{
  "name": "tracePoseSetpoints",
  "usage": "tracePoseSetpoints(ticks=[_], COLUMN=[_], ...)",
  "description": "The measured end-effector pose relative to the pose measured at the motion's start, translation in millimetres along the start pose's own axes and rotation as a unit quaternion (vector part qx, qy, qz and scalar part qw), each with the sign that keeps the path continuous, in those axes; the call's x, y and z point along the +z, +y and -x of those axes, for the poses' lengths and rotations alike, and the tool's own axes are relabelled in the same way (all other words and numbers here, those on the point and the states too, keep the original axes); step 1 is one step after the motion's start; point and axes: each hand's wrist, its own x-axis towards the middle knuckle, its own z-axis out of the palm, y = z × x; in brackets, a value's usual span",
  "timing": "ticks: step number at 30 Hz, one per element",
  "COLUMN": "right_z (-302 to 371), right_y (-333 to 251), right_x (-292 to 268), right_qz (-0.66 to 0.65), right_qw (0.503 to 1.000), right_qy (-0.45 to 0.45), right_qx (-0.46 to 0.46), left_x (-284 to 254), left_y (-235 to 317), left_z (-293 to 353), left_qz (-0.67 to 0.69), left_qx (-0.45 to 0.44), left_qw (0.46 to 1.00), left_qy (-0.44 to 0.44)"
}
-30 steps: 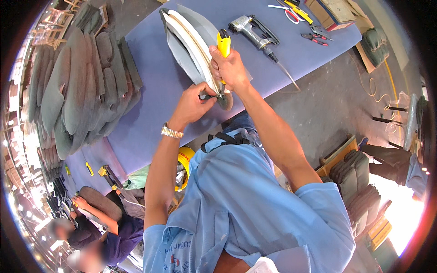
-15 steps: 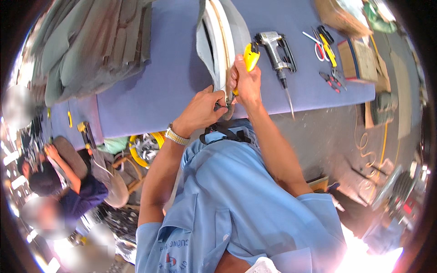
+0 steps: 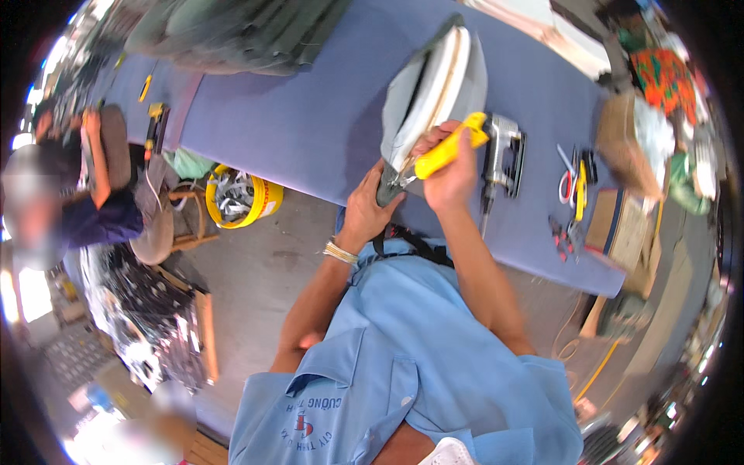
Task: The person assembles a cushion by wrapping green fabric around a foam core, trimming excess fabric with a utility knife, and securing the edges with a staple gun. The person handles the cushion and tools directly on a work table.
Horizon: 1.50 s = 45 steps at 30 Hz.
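Note:
A curved upholstered panel (image 3: 432,89) stands on its edge on the blue-covered table, with grey fabric outside, white padding and a tan strip along its inner side. My left hand (image 3: 367,206) is closed on the near end of the panel, thumb and fingers gripping the grey fabric. My right hand (image 3: 451,177) is wrapped round a yellow utility knife (image 3: 452,146), held slanting beside the panel's near end. Its blade cannot be made out. To the right of the knife lies a silver staple gun (image 3: 503,155) with a hose fitting toward me.
On the blue table (image 3: 271,116) are stacked grey fabric covers (image 3: 232,35), scissors (image 3: 568,183), a yellow cutter (image 3: 580,194) and red-handled pliers (image 3: 559,240). Cardboard boxes (image 3: 624,147) stand at right. A yellow bucket (image 3: 256,200) sits on the floor at left, near a seated person (image 3: 105,194).
The view has turned, so the table now slants down to the right. The yellow knife has tilted from upright to slanting, its lower end nearer the panel's end; both hands keep their holds.

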Motion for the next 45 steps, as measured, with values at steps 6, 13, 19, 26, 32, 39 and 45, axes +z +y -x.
tracePoseSetpoints(ticks=[6,13,19,26,32,39,45], right_z=[-35.8,-33.2,-74.2,-134.7,-145.2,-147.0,-137.2], right_y=[-119.2,-138.6,-71.9,-41.4,-43.7,-27.1,-23.0], right_x=[6.7,64.2,156.9,164.1,166.1,158.1,159.2], right_qz=[0.201,0.472,0.547,0.589,0.578,0.512,0.482], right_qw=[0.970,0.857,0.691,0.559,0.561,0.702,0.793], right_qy=[-0.081,-0.141,-0.358,-0.429,-0.424,-0.377,-0.344], right_qx=[-0.106,-0.148,-0.308,-0.395,-0.414,-0.320,-0.141], left_x=[-175.1,-267.6,-250.4,-223.7,-211.0,-210.3,-213.1], left_y=[71.0,105.7,82.3,95.5,106.8,111.2,114.2], left_z=[-52.6,-100.6,-153.3,-175.5,-177.2,-173.7,-166.3], left_qz=[0.020,-0.092,-0.055,-0.072,-0.082,-0.079,-0.075], left_qx=[0.019,0.186,0.148,0.202,0.209,0.199,0.187], left_qw=[0.996,0.974,0.987,0.976,0.974,0.976,0.979], left_qy=[-0.090,-0.087,-0.026,0.025,0.027,0.021,0.011])
